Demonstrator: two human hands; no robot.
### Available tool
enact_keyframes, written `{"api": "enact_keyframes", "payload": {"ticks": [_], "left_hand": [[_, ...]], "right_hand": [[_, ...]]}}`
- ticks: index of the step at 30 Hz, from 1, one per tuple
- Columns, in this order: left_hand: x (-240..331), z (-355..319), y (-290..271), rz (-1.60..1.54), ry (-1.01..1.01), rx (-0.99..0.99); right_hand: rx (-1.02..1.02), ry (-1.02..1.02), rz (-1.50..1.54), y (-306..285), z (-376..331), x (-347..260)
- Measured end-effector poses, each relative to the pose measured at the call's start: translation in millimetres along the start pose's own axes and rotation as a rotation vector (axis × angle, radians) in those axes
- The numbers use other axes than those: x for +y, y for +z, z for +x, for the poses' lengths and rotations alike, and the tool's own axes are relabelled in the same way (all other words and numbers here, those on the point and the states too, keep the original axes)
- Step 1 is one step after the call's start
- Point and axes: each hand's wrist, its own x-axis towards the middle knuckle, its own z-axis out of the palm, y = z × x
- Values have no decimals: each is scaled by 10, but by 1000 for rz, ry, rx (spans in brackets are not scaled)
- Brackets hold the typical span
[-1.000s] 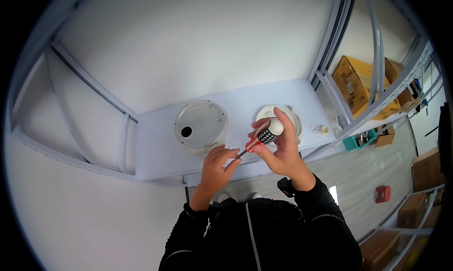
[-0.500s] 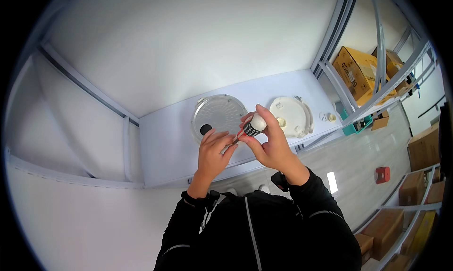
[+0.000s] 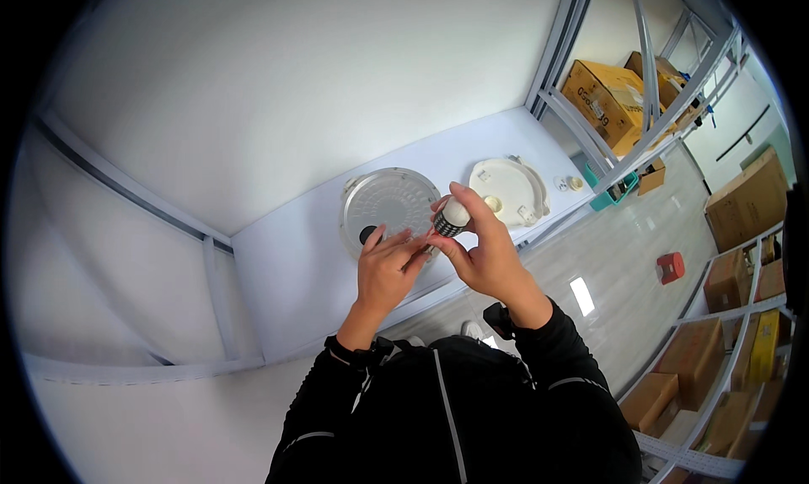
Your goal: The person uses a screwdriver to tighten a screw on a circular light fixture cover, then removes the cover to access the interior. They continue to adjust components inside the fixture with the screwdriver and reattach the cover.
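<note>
My right hand (image 3: 484,252) is wrapped round a thick handle (image 3: 455,215) with a rounded white end and a black-and-white checked band. The handle tilts, its white end upward. My left hand (image 3: 389,265) has its thumb and fingers pinched together at the handle's lower end; what exactly lies between them is too small and covered to make out. Below the hands, a round silver-rimmed disc (image 3: 383,183) with a rippled grey middle lies on the white table (image 3: 286,269). A black round piece (image 3: 367,233) sits on the disc beside my left fingers.
Right of the disc lies a round white shell (image 3: 514,180) with a cream ring (image 3: 494,204) at its near left. Small rolls (image 3: 575,183) stand near the table's right end. A teal bin (image 3: 613,190), a red stool (image 3: 671,267) and shelves of cardboard boxes (image 3: 693,362) are farther right.
The view has turned slightly, so table and shelves appear tilted and shifted left. Both hands stay together at the handle; the red part seen below it is now mostly hidden.
</note>
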Motion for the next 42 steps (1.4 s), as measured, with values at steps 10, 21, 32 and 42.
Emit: {"api": "enact_keyframes", "payload": {"ticks": [10, 21, 32, 42], "left_hand": [[-37, -37, 28, -48, -17, 30], [-82, -75, -17, -101, 3, 2], [-75, -47, -19, -53, 4, 8], [-81, -14, -35, -80, -3, -10]], "right_hand": [[2, -2, -74, 56, -30, -3], [23, 50, -110, 118, 4, -48], [94, -115, -298, 133, 97, -166], [220, -222, -220, 201, 131, -105]]}}
